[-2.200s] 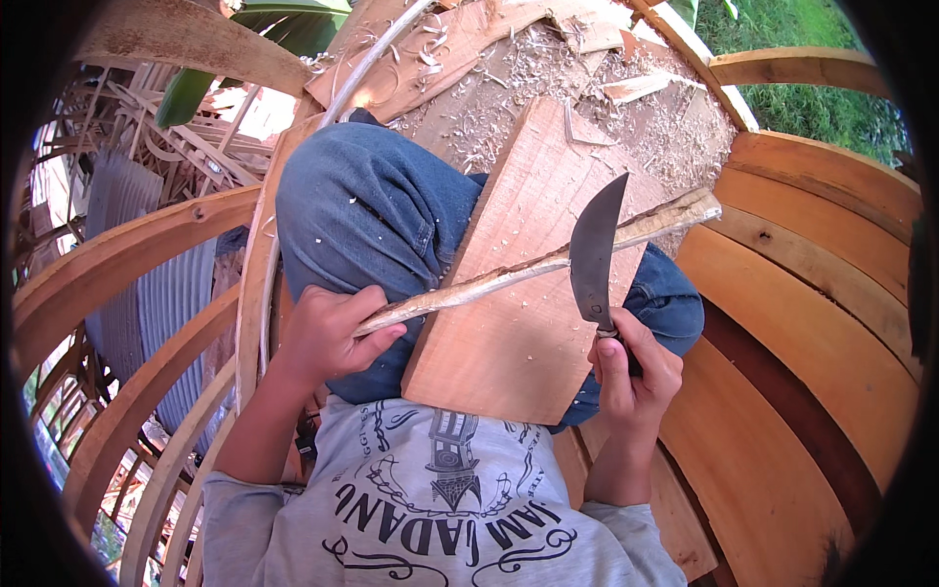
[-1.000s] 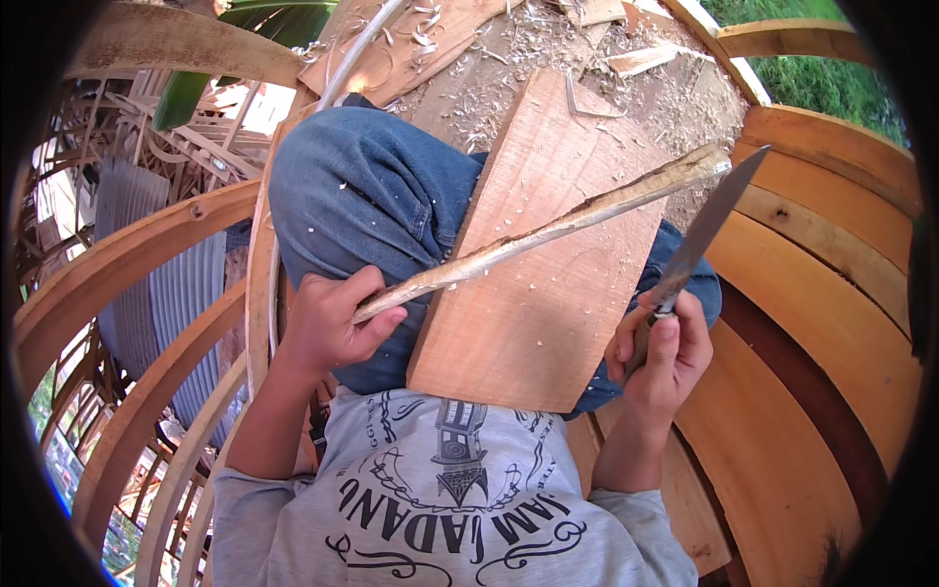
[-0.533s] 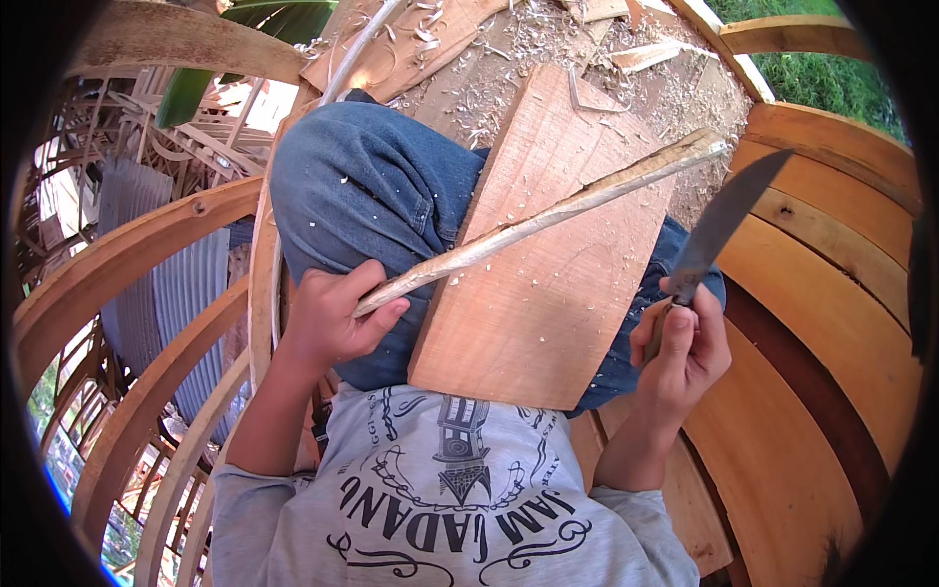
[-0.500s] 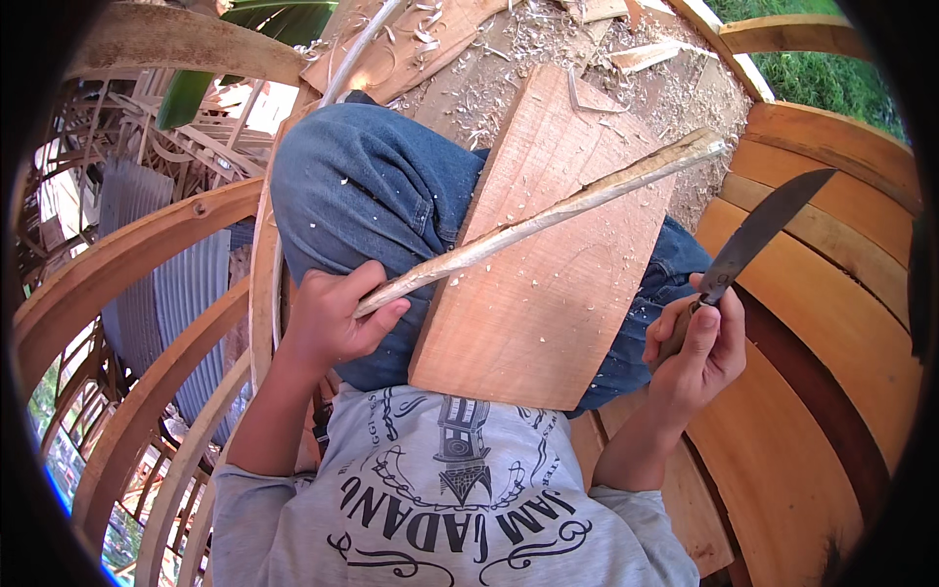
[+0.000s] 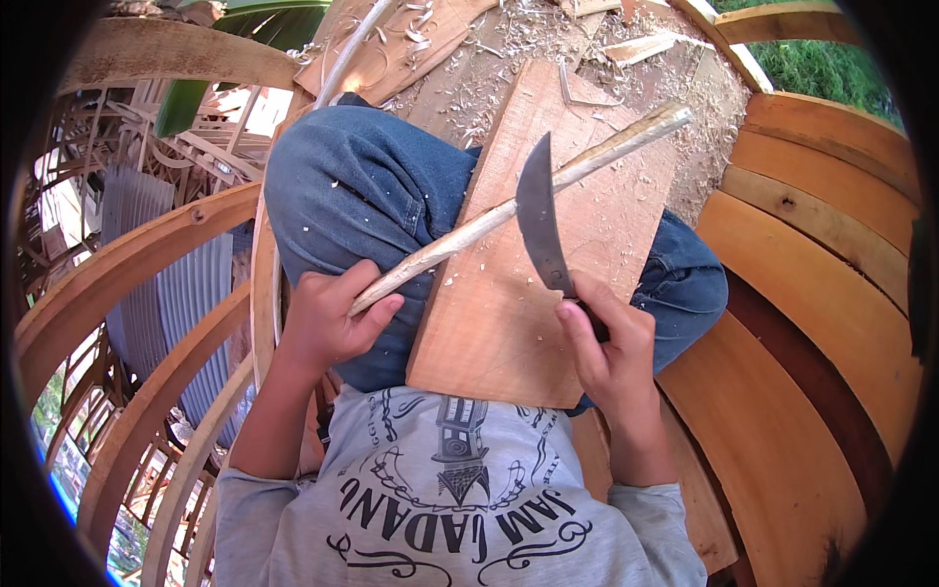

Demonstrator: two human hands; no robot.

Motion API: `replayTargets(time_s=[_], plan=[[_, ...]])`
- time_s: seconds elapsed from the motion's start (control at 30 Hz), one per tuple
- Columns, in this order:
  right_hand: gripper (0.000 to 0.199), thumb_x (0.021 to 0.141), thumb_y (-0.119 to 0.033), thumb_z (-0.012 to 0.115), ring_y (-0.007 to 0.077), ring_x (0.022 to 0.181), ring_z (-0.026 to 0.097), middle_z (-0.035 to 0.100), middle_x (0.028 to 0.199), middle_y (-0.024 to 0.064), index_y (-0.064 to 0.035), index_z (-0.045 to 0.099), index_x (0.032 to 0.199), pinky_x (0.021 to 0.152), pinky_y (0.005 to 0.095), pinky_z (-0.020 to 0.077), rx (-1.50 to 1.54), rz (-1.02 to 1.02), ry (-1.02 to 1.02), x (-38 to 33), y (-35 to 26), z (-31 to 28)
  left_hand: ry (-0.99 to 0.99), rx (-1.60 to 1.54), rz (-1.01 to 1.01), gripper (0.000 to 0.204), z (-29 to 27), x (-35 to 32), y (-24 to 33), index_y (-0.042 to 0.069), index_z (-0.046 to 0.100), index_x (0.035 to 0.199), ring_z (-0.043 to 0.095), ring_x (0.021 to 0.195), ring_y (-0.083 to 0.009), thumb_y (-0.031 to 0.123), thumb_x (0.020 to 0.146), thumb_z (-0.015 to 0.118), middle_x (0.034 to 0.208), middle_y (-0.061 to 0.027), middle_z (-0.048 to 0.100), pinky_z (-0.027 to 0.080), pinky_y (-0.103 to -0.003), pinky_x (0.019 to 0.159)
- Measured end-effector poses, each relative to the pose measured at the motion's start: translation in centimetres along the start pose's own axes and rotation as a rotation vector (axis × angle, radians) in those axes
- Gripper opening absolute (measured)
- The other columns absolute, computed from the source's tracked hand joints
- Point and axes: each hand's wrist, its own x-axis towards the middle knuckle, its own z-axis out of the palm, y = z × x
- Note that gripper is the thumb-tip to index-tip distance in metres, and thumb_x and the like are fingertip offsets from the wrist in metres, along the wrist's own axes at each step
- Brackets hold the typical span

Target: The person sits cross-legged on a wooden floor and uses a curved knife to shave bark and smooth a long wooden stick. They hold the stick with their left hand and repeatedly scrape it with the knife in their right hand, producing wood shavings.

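While the left hand point(image 5: 328, 323) grips the stick point(image 5: 518, 201) flat on the board point(image 5: 509, 313), the right hand point(image 5: 606, 338) holds the knife point(image 5: 540, 220) across it.

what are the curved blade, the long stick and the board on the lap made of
Curved blade: looks like dull grey metal, unpolished and dark. Long stick: pale bare wood, seemingly stripped, with shavings lying beyond. Board: reddish-brown raw timber, grain visible, apparently unvarnished.
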Motion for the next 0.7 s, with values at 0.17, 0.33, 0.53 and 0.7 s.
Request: replayTargets(time_s=[0.17, 0.33, 0.53, 0.7], plan=[[0.021, 0.083, 0.002, 0.061, 0.0111, 0.06, 0.057, 0.06, 0.071, 0.0088, 0.0058, 0.061, 0.103, 0.055, 0.0211, 0.0428, 0.245, 0.112, 0.194, 0.4, -0.6, -1.5, -0.034, -0.044, -0.022, 0.026, -0.3, -0.1, 0.2, 0.007, 0.051, 0.065, 0.052, 0.04, -0.0252, 0.02, 0.076, 0.071, 0.045, -0.0084, 0.046, 0.038, -0.031, 0.041], [0.021, 0.084, 0.002, 0.059, 0.007, 0.058, 0.051, 0.058, 0.069, 0.0054, 0.0063, 0.061, 0.105, 0.053, 0.0194, 0.0402, 0.028, 0.099, -0.032, 0.2, 0.1, -0.4, -0.026, -0.037, -0.032, 0.024, -0.2, 0.3, 0.4, 0.006, 0.052, 0.065, 0.051, 0.039, -0.0243, 0.017, 0.075, 0.071, 0.046, -0.0082, 0.046, 0.038, -0.031, 0.041], [0.025, 0.085, 0.001, 0.058, 0.007, 0.058, 0.052, 0.059, 0.07, 0.005, 0.0075, 0.058, 0.109, 0.053, 0.0187, 0.0407, 0.401, 0.19, 0.237, 0.4, 0.0, -1.5, -0.024, -0.051, -0.039, 0.024, -0.3, 0.3, 0.5, 0.006, 0.052, 0.065, 0.051, 0.039, -0.0242, 0.016, 0.075, 0.071, 0.046, -0.0087, 0.046, 0.038, -0.031, 0.041], [0.027, 0.086, 0.001, 0.056, 0.0052, 0.057, 0.049, 0.056, 0.07, 0.0043, 0.0072, 0.057, 0.113, 0.052, 0.0181, 0.0384, 0.099, 0.121, 0.008, 0.7, 1.1, -1.5, -0.033, -0.008, -0.04, 0.023, -0.4, 0.1, 0.4, 0.006, 0.052, 0.065, 0.052, 0.04, -0.0247, 0.015, 0.075, 0.071, 0.048, -0.0096, 0.047, 0.038, -0.031, 0.041]])
